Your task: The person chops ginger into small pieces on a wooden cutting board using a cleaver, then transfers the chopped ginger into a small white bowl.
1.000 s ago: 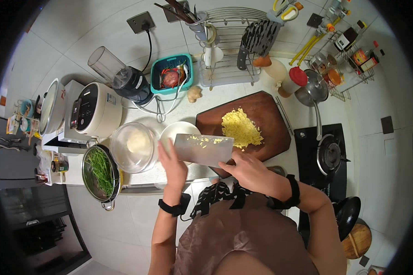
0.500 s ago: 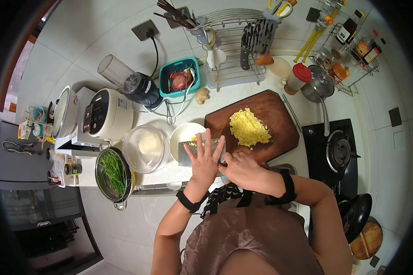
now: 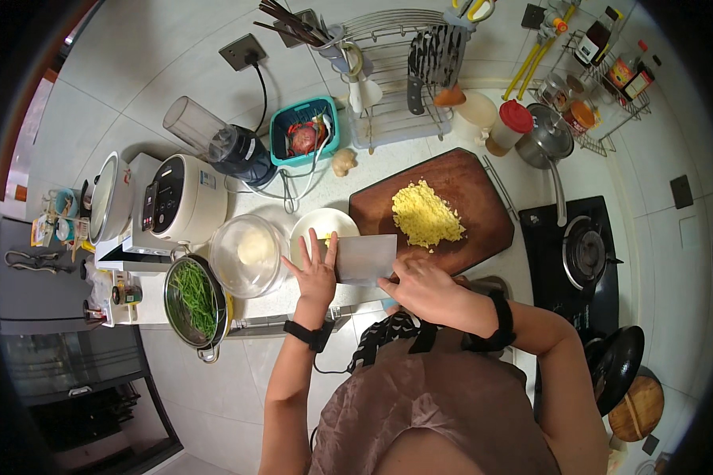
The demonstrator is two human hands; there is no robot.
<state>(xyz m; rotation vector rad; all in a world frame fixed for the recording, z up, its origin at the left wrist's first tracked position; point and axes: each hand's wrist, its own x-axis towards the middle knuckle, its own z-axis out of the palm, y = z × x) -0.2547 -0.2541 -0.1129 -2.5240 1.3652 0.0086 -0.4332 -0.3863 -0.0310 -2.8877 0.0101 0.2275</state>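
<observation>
My right hand [image 3: 424, 283] is closed round the handle of a cleaver [image 3: 366, 260], its broad blade pointing left over the counter's front edge. At the blade's far end my left hand [image 3: 315, 277] is spread, fingers apart, holding nothing; whether it touches the blade I cannot tell. Just behind sits a white bowl [image 3: 342, 220] with a few yellow bits, partly hidden by hand and blade. On the brown wooden cutting board [image 3: 483, 229] lies a heap of finely chopped yellow food, which looks like egg [image 3: 426, 214].
Left of the bowl are a clear bowl with pale dough [image 3: 253, 247] and a pot of green stalks [image 3: 192, 297]. Behind stand a rice cooker [image 3: 184, 194], a blender [image 3: 242, 154], a teal basket [image 3: 303, 131] and a ginger piece [image 3: 343, 162]. A gas stove [image 3: 585, 245] is right.
My left hand has slid left along the cleaver, away from my right hand, uncovering more of the blade. The right hand has shifted slightly right with the cleaver.
</observation>
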